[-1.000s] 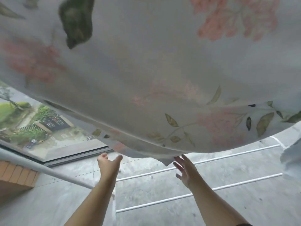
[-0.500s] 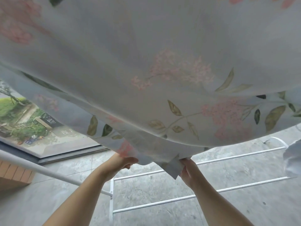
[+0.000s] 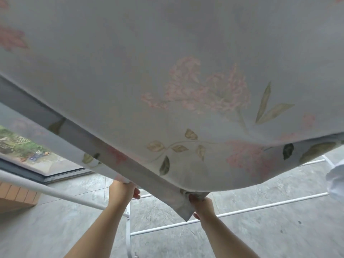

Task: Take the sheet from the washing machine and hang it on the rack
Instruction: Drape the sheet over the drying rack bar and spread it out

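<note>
While both bare forearms reach up from the bottom of the view, the left hand (image 3: 122, 190) has its fingers curled round the lower hem of the sheet (image 3: 167, 71), with the back of the hand toward the camera. The right hand (image 3: 202, 203) grips the same hem at the cloth's corner, thumb and fingers closed on bunched fabric. A pointed flap hangs down between the two wrists, nearer the right one.

The sheet is pale grey-blue, printed with pink flower clusters and green and tan leaves, and it spreads overhead across most of the view. Its lower edge sags toward the hands, and at the left a second layer shows beneath the front one. What carries it higher up lies out of view.

Past the hands stands the white rack (image 3: 260, 208) — a thick pole slants in from the left edge to a joint on an upright post beside the left forearm, and thin rails run from that post away to the right. Where the rails show, the sheet hangs above them and apart from them. Under the rack lies a mottled grey floor (image 3: 279, 237).

At the right edge, near the rails' far end, hangs a bunch of white cloth (image 3: 337, 180). At the far left sit a brick-coloured ledge (image 3: 16, 196) and, behind it, a dark-framed window (image 3: 61, 175) at floor level. Greenery and paved ground show blurred beyond the glass.
</note>
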### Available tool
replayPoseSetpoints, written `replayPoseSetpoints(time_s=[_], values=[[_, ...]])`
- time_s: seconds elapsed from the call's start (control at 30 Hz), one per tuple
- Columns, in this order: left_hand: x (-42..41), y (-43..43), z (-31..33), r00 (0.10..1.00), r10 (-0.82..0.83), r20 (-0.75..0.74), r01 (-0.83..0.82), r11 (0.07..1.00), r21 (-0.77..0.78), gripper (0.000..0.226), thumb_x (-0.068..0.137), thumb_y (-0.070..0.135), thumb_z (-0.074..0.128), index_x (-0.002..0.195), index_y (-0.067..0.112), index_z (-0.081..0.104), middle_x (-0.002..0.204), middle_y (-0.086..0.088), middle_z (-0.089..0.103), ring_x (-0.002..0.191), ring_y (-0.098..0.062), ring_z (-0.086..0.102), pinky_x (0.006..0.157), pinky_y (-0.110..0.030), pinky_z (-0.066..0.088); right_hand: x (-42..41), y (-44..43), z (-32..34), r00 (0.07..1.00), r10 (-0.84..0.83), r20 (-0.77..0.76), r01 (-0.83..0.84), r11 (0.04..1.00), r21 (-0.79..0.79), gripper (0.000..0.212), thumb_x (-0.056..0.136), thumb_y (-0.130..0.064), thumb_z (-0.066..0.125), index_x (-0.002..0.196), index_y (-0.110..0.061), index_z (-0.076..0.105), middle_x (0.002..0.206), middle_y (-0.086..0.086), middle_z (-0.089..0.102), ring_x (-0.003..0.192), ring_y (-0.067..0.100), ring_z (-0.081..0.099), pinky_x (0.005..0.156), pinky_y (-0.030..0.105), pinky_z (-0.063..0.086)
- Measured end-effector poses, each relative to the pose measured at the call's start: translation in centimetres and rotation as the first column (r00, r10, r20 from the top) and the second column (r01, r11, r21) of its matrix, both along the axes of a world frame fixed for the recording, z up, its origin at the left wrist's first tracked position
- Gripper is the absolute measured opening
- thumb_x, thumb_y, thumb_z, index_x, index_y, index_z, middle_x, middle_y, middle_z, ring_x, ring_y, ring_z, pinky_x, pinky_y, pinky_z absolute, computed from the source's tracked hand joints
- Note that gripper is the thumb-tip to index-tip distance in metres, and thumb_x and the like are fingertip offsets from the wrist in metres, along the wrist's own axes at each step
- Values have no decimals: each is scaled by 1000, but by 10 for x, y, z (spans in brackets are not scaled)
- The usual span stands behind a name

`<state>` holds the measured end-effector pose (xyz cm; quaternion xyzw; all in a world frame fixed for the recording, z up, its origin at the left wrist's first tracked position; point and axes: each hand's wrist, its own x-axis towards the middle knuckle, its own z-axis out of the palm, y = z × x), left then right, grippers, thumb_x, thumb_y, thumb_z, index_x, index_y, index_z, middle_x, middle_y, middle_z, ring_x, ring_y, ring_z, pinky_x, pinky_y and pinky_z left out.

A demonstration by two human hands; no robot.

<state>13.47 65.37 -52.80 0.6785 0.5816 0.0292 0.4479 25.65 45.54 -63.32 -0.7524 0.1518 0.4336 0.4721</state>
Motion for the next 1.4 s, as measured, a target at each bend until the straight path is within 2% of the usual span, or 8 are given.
replayPoseSetpoints(time_s=[0.17,0.3,0.47,0.7,1.07,1.17,1.3,1.4], values=[[-18,-19,11,997,30,70,-15,980,-197,21,86,9,62,105,0,61,81,-11,73,63,-20,72,66,-33,56,-20,-4,31,995,-66,-80,65,998,-12,23,85,-26,58,73,-6,59,72,11,59,69,26,58,70,41,55],[-39,-43,36,964,163,210,-74,922,-379,67,88,9,65,142,6,27,107,-14,68,86,-27,71,78,-40,56,-29,-24,77,990,-19,-137,21,1000,12,19,91,-24,56,79,-9,55,81,8,54,75,22,55,58,30,46],[-32,-47,110,917,50,396,64,961,-268,25,90,9,62,114,18,58,113,-3,68,106,-19,63,87,-39,53,-25,-40,146,985,167,-48,-164,985,59,7,90,-20,55,89,-14,57,81,2,53,74,15,54,60,25,44],[-8,-51,226,780,68,622,-52,998,-43,23,91,1,56,112,10,59,103,-7,65,99,-23,60,86,-36,50,-6,-48,269,946,267,185,-303,929,210,13,91,-16,54,102,-22,56,85,1,56,83,16,55,63,28,45],[-30,-65,401,533,4,846,-202,972,123,9,93,10,57,96,17,61,86,5,70,85,-14,63,86,-33,50,43,-31,431,697,386,604,-618,751,234,39,89,-11,56,127,-16,53,106,4,58,92,14,55,69,24,45],[-40,-60,443,441,-35,897,-233,960,152,8,92,16,59,98,18,64,85,7,71,78,-11,65,80,-30,53,46,-23,462,586,410,699,-701,690,183,44,91,-18,55,134,-19,48,123,-2,52,110,14,52,91,29,46],[-51,-55,506,431,-39,902,-489,829,269,22,85,22,61,66,29,70,63,8,62,67,-11,54,63,-27,43,51,-11,512,498,300,814,-746,627,225,41,87,-11,55,125,-24,49,114,-6,49,95,12,53,72,19,45],[-60,-50,547,436,39,899,-716,620,321,39,95,13,45,61,19,64,52,5,57,57,5,46,70,-25,32,62,-11,552,364,180,914,-761,623,181,41,83,-6,57,118,-26,50,100,-12,51,85,2,52,70,9,46]])
